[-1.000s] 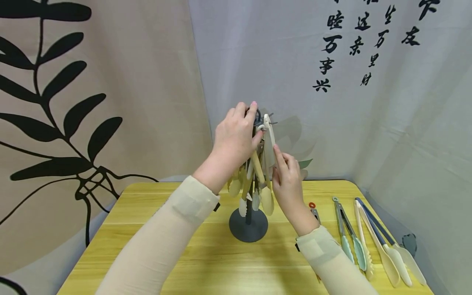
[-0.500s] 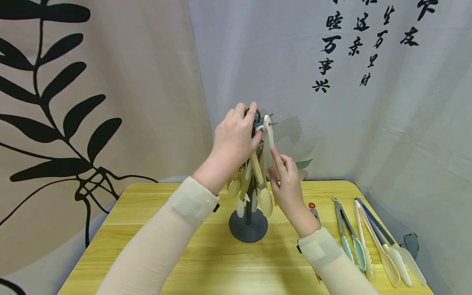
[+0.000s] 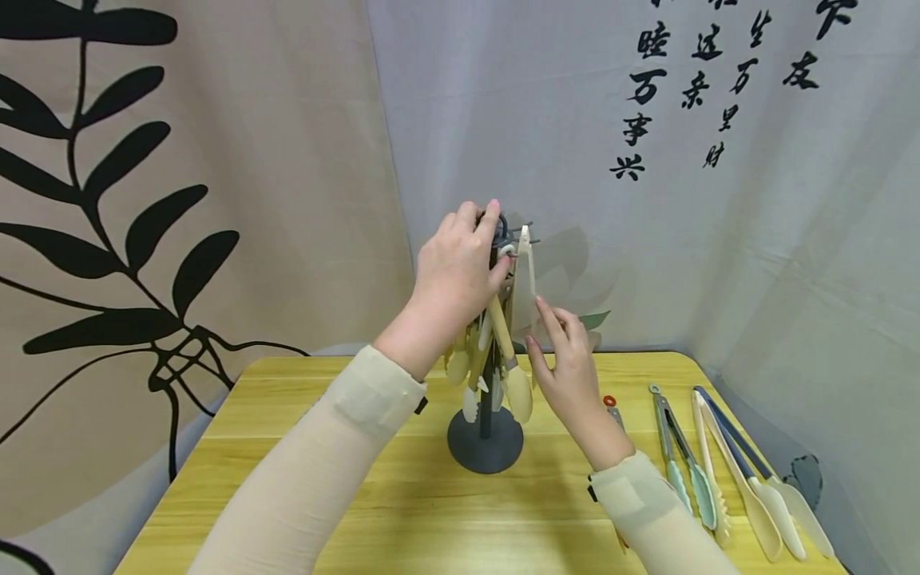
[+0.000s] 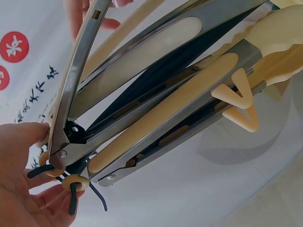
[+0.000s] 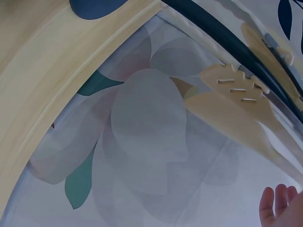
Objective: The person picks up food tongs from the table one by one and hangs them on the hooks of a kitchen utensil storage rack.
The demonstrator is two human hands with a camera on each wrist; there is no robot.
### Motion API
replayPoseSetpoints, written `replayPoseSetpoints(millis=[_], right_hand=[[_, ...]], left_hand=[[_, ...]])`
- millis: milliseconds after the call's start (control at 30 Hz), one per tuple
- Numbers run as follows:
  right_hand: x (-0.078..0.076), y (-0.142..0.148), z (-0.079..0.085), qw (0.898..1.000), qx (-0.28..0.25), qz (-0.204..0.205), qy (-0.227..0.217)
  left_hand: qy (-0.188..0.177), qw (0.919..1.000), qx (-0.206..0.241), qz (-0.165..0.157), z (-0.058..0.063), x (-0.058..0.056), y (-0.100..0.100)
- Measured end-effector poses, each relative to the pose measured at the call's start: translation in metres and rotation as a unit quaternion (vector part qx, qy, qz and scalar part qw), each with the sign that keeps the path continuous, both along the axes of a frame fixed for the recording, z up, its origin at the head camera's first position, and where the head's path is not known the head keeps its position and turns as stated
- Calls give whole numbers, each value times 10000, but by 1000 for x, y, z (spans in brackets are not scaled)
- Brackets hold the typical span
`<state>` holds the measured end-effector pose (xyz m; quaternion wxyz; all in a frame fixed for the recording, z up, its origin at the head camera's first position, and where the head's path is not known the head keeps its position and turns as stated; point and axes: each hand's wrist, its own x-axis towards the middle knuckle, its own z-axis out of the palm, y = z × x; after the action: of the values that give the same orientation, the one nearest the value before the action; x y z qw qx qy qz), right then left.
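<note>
In the head view, a dark utensil rack with a round base (image 3: 485, 449) stands on the table. Several tongs hang from its hooks, among them a yellow-handled pair (image 3: 517, 391). My left hand (image 3: 460, 251) grips the rack's top; the left wrist view shows its thumb and fingers around the dark hooks (image 4: 73, 198) and tongs' rings. Cream tongs (image 3: 528, 275) hang at the rack's right side, arms spread. At their lower part is my right hand (image 3: 568, 363), index finger along the edge and thumb apart. Slotted tong heads (image 5: 241, 90) hang beyond my right fingers (image 5: 280, 198).
On the table's (image 3: 345, 511) right side lie grey tongs with mint tips (image 3: 693, 471), cream tongs (image 3: 747, 487) and blue-handled tongs (image 3: 772, 487). Tongs with a red ring (image 3: 609, 402) lie partly behind my right forearm. A patterned curtain (image 3: 302, 200) hangs behind.
My right hand has moved slightly down and right, its thumb and index finger parting further. The cream tongs' arms have spread and shifted a little right. My left hand stays at the rack's top.
</note>
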<state>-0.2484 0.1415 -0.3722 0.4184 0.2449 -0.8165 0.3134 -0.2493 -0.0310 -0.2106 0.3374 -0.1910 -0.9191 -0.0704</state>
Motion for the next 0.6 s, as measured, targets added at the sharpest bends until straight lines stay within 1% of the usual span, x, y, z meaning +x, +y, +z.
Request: replayPoseSetpoints(millis=[133,400,600], right_hand=[[1,4,-3,9999,-32,-85,-126],[2,19,-15,9991,-91,-266,-316],[4,34,-28,9974,-9,-453,-558]], left_hand=[[11,10000,4,-17,0,0,0],[-9,10000,57,-54,0,-2,-2],[-144,9996,52,-237,3,-2,-9]])
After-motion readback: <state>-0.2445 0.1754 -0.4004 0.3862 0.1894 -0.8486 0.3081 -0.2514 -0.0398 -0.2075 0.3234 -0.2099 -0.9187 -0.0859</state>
